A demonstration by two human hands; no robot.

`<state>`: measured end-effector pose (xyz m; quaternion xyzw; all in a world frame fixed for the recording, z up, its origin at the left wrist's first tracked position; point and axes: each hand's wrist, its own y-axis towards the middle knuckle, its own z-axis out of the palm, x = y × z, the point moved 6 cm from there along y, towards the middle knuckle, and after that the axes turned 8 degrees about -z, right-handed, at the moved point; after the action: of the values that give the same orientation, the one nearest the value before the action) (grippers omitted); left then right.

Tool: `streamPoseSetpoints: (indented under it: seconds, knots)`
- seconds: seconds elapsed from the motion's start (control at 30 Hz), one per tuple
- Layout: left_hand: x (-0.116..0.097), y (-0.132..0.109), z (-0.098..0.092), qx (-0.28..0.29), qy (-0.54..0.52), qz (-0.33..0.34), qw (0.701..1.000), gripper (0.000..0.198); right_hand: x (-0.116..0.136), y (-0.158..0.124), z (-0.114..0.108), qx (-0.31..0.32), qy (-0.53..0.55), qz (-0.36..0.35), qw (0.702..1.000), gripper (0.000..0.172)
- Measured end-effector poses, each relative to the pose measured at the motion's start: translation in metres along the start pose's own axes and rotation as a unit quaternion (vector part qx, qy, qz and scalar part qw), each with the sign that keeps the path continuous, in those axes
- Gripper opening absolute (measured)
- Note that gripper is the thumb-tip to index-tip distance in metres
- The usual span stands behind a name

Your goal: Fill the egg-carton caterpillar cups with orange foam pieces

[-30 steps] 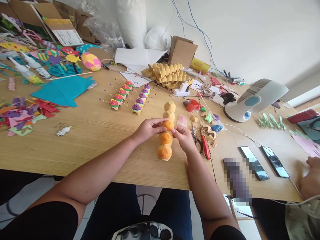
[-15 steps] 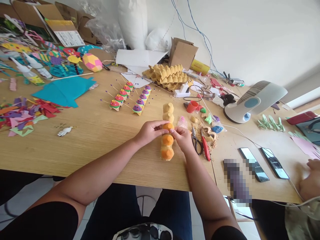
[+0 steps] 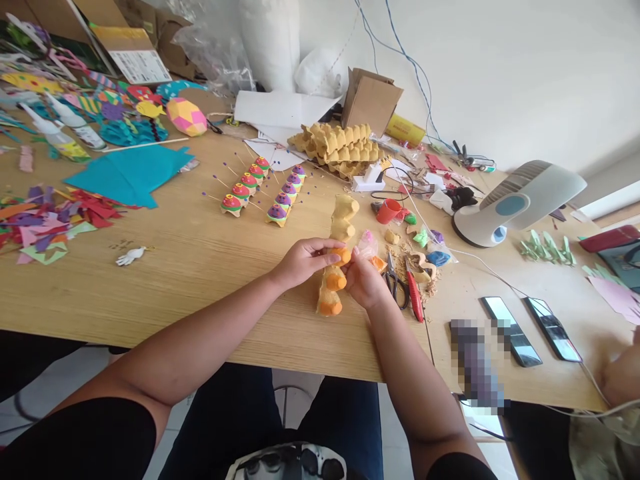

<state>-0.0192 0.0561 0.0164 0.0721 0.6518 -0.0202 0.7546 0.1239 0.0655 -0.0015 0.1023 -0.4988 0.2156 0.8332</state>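
Observation:
A strip of egg carton [image 3: 346, 208] stands tilted over the table in front of me, its bumps facing right. The lower bumps carry orange clay [image 3: 334, 280], while the upper ones are bare yellowish pulp. My left hand [image 3: 305, 261] pinches the strip at its middle orange bump, thumb in front. Close against the strip's right side, my right hand [image 3: 367, 279] has its fingers curled and thumb raised; what its fingertips hold, if anything, is hidden. To its right lie a piece of orange clay [image 3: 377, 263], black-handled scissors [image 3: 396, 283] and a red-handled tool [image 3: 414, 293].
Two decorated carton strips, one red and green [image 3: 245, 187], one purple [image 3: 285, 195], stand behind. Further back are stacked egg cartons [image 3: 340, 148]. A white fan [image 3: 515, 200] and phones [image 3: 511, 333] are at right, paper scraps [image 3: 50, 223] at left. Another person's hand [image 3: 623, 373] shows at the right edge.
The strip has turned so its bumps face more to the right. My right thumb has come off the middle orange bump, and the right hand has shifted slightly down beside the strip.

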Motion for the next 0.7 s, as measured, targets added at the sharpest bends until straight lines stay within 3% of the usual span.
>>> streamPoseSetpoints:
  seconds: [0.1,0.17,0.27,0.43,0.7]
  knots:
    - [-0.006,-0.003,0.004,0.009,-0.012,0.004,1.0,0.043,-0.001,-0.001,0.004,0.0,0.043,0.004,0.999,0.036]
    - [-0.008,-0.006,0.006,0.006,-0.074,-0.007,0.997,0.04,0.002,-0.002,0.007,0.002,0.054,-0.004,0.999,0.035]
    - [-0.007,-0.01,0.009,-0.017,-0.169,-0.059,0.984,0.031,0.007,-0.004,0.011,0.007,0.054,-0.011,0.998,0.033]
    - [-0.001,-0.015,0.015,-0.017,-0.249,-0.141,0.958,0.04,0.005,-0.008,0.018,0.016,0.056,0.007,0.998,0.03]
    - [0.003,-0.014,0.018,-0.011,-0.331,-0.198,0.923,0.037,0.0,-0.012,0.022,0.004,0.006,0.031,0.999,0.036]
